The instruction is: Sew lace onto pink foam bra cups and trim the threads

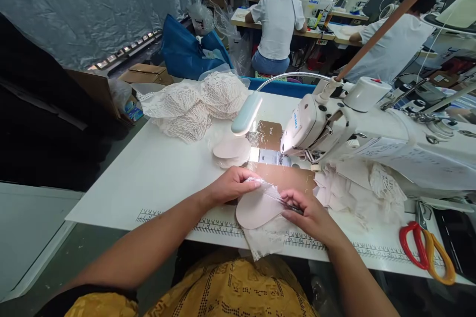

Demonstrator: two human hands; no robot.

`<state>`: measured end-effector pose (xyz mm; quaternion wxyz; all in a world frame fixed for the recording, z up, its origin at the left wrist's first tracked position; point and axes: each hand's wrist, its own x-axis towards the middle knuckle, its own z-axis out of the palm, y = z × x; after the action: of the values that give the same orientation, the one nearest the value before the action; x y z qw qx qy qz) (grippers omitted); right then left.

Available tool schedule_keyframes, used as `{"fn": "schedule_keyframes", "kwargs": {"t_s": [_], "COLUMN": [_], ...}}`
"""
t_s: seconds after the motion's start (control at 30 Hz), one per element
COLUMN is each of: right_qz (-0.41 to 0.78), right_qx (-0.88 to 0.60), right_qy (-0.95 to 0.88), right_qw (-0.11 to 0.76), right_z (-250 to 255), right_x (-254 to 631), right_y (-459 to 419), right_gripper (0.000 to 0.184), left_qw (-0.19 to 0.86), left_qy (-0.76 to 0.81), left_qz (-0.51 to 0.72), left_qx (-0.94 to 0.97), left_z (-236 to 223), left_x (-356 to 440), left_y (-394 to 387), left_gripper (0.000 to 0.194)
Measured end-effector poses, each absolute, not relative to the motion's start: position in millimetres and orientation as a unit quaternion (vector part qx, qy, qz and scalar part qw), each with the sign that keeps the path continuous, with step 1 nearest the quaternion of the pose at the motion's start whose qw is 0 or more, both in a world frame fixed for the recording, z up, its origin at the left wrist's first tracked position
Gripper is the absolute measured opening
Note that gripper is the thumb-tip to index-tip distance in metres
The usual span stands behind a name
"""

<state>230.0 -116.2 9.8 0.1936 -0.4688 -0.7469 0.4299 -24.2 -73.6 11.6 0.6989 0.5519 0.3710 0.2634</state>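
My left hand pinches the upper edge of a pale pink rounded fabric piece near the table's front edge. A whitish lace piece lies under it and hangs over the edge. In my right hand is a small dark metal tool, probably thread snips, its tip against the fabric's right upper edge; the fingers hide most of it. Just beyond my hands stands a white sewing machine. A small stack of pale rounded pieces sits left of its needle area.
Heaped white lace pieces lie at the back left. Pale fabric scraps are under the machine arm. Red and orange-handled scissors rest at the right front. A lamp overhangs the table. Two people sit at machines beyond.
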Motion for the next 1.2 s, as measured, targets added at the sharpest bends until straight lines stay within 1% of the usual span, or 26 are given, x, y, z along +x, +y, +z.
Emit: {"fn": "schedule_keyframes", "kwargs": {"t_s": [0.07,0.13,0.27,0.43,0.67,0.8,0.93,1.0,1.03,1.13,1.2], "right_qz": [0.443,0.450,0.487,0.449,0.434,0.412,0.405,0.401,0.393,0.340,0.303], "right_qx": [-0.481,-0.490,-0.489,-0.484,-0.453,-0.459,-0.515,-0.542,-0.548,-0.522,-0.452], "right_qy": [-0.723,-0.707,-0.687,-0.721,-0.738,-0.741,-0.689,-0.661,-0.658,-0.716,-0.788], "right_qw": [0.223,0.239,0.228,0.210,0.247,0.265,0.309,0.330,0.335,0.314,0.287], "right_z": [14.6,19.7,24.9,21.9,27.9,25.0,14.3,11.4,11.3,14.8,17.1], "right_x": [230.6,228.5,217.1,201.1,187.2,182.4,184.6,188.1,189.4,186.2,176.3], "right_y": [-115.2,-112.3,-103.1,-94.1,-96.3,-97.0,-96.1,-96.9,-98.0,-103.2,-106.8], "right_gripper": [0.034,0.036,0.037,0.029,0.020,0.019,0.022,0.026,0.028,0.035,0.031], "left_qw": [0.690,0.684,0.669,0.668,0.697,0.692,0.657,0.618,0.580,0.407,0.296], "left_qy": [0.387,0.395,0.389,0.387,0.371,0.378,0.405,0.411,0.419,0.460,0.481], "left_qz": [0.259,0.252,0.240,0.248,0.244,0.238,0.228,0.208,0.195,0.174,0.197], "left_qx": [0.554,0.559,0.586,0.585,0.563,0.567,0.594,0.637,0.671,0.770,0.801], "left_z": [11.0,11.1,11.5,8.6,11.5,11.6,15.5,24.3,30.8,53.0,62.8], "left_x": [-25.3,-25.5,-24.7,-25.0,-27.0,-25.1,-25.5,-30.5,-34.4,-47.5,-53.7], "left_y": [-72.9,-72.3,-71.2,-71.0,-74.9,-74.9,-76.0,-78.6,-80.0,-78.1,-66.9], "left_gripper": [0.032,0.033,0.035,0.032,0.031,0.032,0.037,0.038,0.039,0.041,0.036]}}
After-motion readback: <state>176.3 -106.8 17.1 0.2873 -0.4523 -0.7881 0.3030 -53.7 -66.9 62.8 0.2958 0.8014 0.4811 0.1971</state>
